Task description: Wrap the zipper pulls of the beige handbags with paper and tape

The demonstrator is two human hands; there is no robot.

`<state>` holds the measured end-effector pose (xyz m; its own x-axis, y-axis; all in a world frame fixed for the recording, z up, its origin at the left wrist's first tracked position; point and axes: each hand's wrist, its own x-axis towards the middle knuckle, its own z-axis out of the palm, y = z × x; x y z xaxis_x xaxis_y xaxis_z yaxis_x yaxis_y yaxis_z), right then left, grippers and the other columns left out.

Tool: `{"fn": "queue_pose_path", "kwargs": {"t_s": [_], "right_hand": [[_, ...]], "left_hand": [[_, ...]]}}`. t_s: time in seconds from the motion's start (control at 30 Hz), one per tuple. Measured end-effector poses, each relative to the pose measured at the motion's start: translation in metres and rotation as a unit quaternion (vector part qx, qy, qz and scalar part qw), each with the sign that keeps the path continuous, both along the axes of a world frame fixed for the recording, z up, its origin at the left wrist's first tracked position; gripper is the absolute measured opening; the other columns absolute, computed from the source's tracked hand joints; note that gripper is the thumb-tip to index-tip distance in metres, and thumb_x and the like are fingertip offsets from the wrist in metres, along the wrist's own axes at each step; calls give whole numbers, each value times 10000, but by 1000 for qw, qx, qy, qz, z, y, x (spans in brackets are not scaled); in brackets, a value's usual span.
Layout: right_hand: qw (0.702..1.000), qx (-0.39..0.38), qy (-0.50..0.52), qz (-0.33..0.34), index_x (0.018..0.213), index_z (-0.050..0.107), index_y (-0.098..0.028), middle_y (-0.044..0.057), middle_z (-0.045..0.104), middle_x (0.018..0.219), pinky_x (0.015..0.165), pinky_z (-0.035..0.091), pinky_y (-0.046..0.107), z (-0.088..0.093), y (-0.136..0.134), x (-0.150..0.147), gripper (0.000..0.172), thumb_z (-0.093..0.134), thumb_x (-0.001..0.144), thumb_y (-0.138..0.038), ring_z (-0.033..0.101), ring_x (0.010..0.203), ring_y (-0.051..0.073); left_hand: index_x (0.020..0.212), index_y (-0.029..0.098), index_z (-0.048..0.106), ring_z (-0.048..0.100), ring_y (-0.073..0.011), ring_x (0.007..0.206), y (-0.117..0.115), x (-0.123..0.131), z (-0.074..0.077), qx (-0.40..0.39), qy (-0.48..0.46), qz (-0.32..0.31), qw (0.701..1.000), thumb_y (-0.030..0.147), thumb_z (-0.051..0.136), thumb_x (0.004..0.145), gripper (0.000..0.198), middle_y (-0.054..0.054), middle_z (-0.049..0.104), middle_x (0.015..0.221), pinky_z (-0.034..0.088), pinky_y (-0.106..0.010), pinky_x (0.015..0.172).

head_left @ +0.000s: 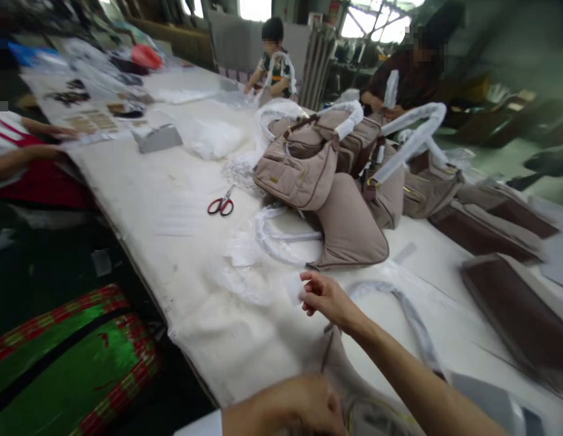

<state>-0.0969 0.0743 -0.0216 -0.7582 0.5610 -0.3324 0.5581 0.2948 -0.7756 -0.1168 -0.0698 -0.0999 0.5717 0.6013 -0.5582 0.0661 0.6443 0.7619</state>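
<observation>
My right hand (324, 298) reaches out over the white table (172, 200), its fingers pinched on a small white slip of paper or plastic (293, 288). At the bottom edge my left hand (293, 407) is closed and rests on a taupe bag in clear plastic (381, 418); what it grips is hidden. A wrapped strap (411, 315) curves from that bag past my right wrist. Just beyond my right hand lies a heap of taupe handbags (345, 181) with white-wrapped handles.
Red-handled scissors (221, 204) lie left of the heap. Flat brown panels (513, 303) lie at the right. Clear plastic bags (245, 272) are strewn mid-table. Other people sit at the far end and far left. A green and red mat (68, 357) lies below the table's edge.
</observation>
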Motion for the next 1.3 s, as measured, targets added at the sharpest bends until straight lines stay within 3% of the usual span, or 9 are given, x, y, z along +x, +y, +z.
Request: {"fn": "queue_pose_path", "kwargs": {"t_s": [0.07,0.17,0.23,0.33,0.43,0.57,0.9,1.3], "right_hand": [[981,-149,58,-107,872,506,-152,-13,587,708,566,485,189,23,-17,51,161,485,814,-301,591,595,84],[909,-318,66,-260,702,500,-146,-22,564,515,436,422,158,42,-60,117,340,552,757,-478,505,420,61],[870,-373,30,-321,673,505,-143,-56,483,389,328,301,126,41,-96,146,393,599,702,-525,376,307,29],[826,-428,-5,-368,633,499,-144,-84,406,324,274,172,124,25,-149,165,441,648,629,-560,257,255,6],[804,-450,-18,-389,616,455,-162,-83,421,324,273,147,129,10,-184,164,463,672,592,-570,255,249,4],[788,-452,-6,-418,619,437,-171,-96,405,307,272,120,131,2,-203,155,475,686,570,-572,244,244,3],[774,-430,2,-464,594,433,-172,-93,411,314,275,148,130,-2,-213,138,494,699,533,-584,246,249,5],[741,-464,16,-486,615,458,-162,-78,452,313,270,178,120,0,-217,129,491,711,527,-572,285,236,8]], "left_hand": [[420,161,539,559,-170,425,6,0,11,-142,-59,-95,984,269,572,623,232,-35,579,466,454,-294,413],[523,140,590,600,-186,448,13,-3,23,-240,-75,-72,965,285,594,548,147,-63,637,533,468,-264,377],[581,126,618,606,-185,444,14,-6,27,-256,-57,-54,963,291,608,520,177,-66,646,547,477,-256,369],[604,108,637,614,-181,453,13,-7,30,-258,-36,-49,964,300,615,514,214,-74,653,569,488,-245,379],[618,109,640,625,-185,476,10,-6,33,-253,-35,-40,966,305,606,525,219,-79,662,595,496,-244,392],[611,107,636,628,-183,487,8,-5,36,-248,-28,-31,968,297,586,553,205,-78,659,593,500,-244,401],[620,112,645,579,-139,442,1,-4,38,-211,-16,2,977,329,632,525,237,-53,634,572,485,-228,390],[596,119,613,573,-136,443,-1,-3,37,-207,-26,-7,978,366,650,500,268,-41,628,551,464,-228,405]]}}
